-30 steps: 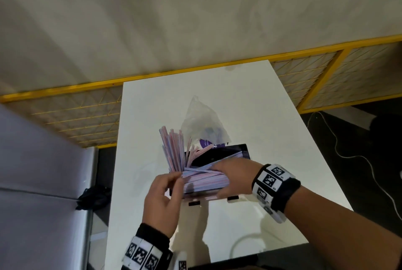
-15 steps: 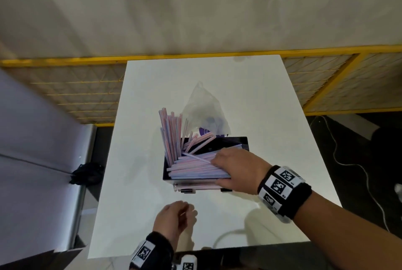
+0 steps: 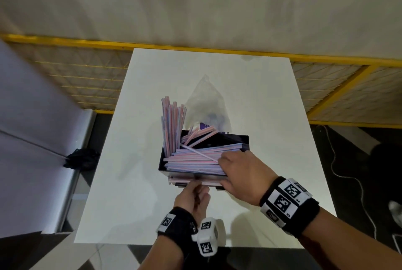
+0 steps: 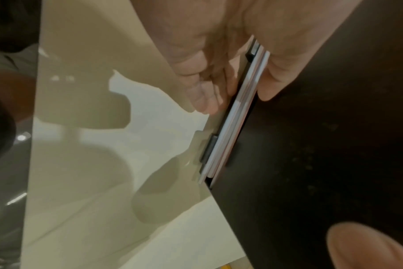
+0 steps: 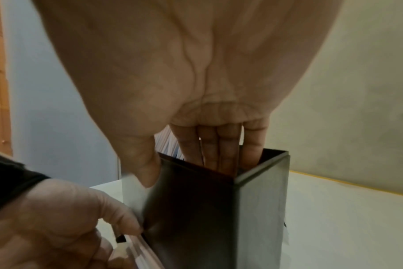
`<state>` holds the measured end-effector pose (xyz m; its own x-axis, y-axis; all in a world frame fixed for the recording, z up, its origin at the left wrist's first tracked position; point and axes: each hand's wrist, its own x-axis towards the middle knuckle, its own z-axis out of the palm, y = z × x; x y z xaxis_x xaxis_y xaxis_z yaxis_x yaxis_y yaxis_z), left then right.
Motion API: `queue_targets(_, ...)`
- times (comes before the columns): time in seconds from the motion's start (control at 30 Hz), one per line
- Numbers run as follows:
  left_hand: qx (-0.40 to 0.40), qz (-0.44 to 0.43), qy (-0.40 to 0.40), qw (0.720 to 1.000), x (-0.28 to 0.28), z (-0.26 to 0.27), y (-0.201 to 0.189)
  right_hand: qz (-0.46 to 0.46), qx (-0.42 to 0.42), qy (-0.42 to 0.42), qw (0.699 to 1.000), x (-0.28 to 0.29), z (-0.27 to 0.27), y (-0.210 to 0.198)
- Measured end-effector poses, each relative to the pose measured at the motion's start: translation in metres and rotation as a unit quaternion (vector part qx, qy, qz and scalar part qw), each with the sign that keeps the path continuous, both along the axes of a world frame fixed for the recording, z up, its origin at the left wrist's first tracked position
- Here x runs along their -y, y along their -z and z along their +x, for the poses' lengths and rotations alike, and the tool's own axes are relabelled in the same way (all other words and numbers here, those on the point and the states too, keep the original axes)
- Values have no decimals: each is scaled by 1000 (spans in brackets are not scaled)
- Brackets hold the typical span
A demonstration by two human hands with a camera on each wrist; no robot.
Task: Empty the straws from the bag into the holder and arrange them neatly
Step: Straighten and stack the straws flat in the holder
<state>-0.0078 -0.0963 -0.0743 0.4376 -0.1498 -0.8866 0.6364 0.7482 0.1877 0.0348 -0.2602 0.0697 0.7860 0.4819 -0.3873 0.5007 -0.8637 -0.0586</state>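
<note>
A black box holder [image 3: 244, 142] stands mid-table. Pink and blue straws [image 3: 195, 158] lie crosswise over its top, and a bunch [image 3: 171, 123] stands upright at its left end. The clear bag [image 3: 204, 104] lies crumpled behind it. My right hand [image 3: 223, 169] reaches over the holder's [image 5: 260, 209] front wall, fingers [image 5: 219, 154] down inside and thumb pressed on the outside. My left hand [image 3: 195, 183] is at the bottom slot, pinching straws [image 4: 239, 116] that stick out under the holder's dark wall [image 4: 311, 163].
The white table [image 3: 134, 182] has bare surface around the holder. A yellow wire fence [image 3: 87, 69] runs behind it and a grey panel stands to the left. A black bundle [image 3: 80, 158] and a cable [image 3: 348, 182] lie on the dark floor.
My left hand left the straws on top, dropped to the table's front, then came up to the bottom slot and took straws there. The right hand stayed on the holder.
</note>
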Motion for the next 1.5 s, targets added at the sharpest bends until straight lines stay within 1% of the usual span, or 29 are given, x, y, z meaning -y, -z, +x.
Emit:
queue_targets(0.17, -15, 8, -19, 1000, 9, 1, 7, 14, 46, -25, 999, -6, -16, 0)
queue_targets(0.27, -22, 13, -43, 999, 14, 2, 4, 29, 21, -8, 999, -8, -20, 6)
queue_targets(0.43, -35, -4, -88, 996, 18, 5, -3, 49, -9, 26, 998, -7, -20, 16)
queue_targets(0.53, -40, -36, -107, 993, 19, 5, -7, 72, -9, 23, 997, -2, -20, 19)
queue_targets(0.63, -43, -35, -116, 992, 23, 3, -9, 117, -1, 30, 993, 3, -20, 21)
queue_targets(0.73, -16, -42, -97, 994, 27, 2, -12, 165, 12, 36, 986, 4, -20, 25)
queue_targets(0.8, -33, -51, -84, 995, 27, 4, -9, 179, 7, 37, 983, 3, -19, 29)
queue_targets(0.9, -43, -30, -55, 997, 28, 7, -8, 193, -19, 44, 980, 5, -19, 33)
queue_targets(1.03, -31, -31, -75, 996, 32, 10, -11, 207, -26, 45, 977, 6, -17, 32)
queue_targets(1.17, -44, -96, -106, 989, 32, 7, -11, 218, -23, 51, 974, 5, -17, 31)
queue_targets(1.2, -48, -96, -109, 988, 31, 7, -11, 215, -22, 50, 975, 4, -17, 31)
queue_targets(1.27, -59, -69, -112, 989, 31, 5, -11, 207, -20, 44, 977, 4, -16, 31)
queue_targets(1.37, -62, -59, -121, 989, 31, 2, -13, 216, -27, 49, 975, 5, -16, 31)
queue_targets(1.5, -56, -37, -90, 994, 28, 1, -13, 205, -30, 50, 977, 5, -15, 33)
